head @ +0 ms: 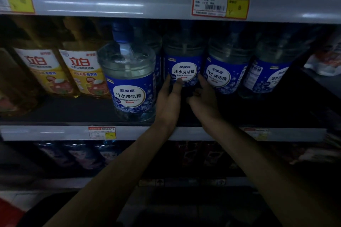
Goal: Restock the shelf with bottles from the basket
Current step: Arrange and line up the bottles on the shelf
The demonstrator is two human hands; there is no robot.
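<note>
A clear detergent bottle (pixel 183 64) with a blue label stands deep on the middle shelf (pixel 55 132). My left hand (pixel 168 101) holds its lower left side, thumb on the label's front. My right hand (pixel 203 99) holds its lower right side, fingers curled at the base. A matching bottle (pixel 129 79) with a blue cap stands nearer the shelf's front edge, just left of my left hand. Two more matching bottles (pixel 224 72) fill the row to the right. The basket is not clearly visible; only a dark shape (pixel 166 212) lies below my arms.
Two yellow-labelled amber bottles (pixel 60 72) stand to the left on the same shelf. The shelf above (pixel 129 0) hangs low over the bottle caps and carries a red price tag (pixel 220 1). Dark bottles (pixel 83 155) fill the shelf below.
</note>
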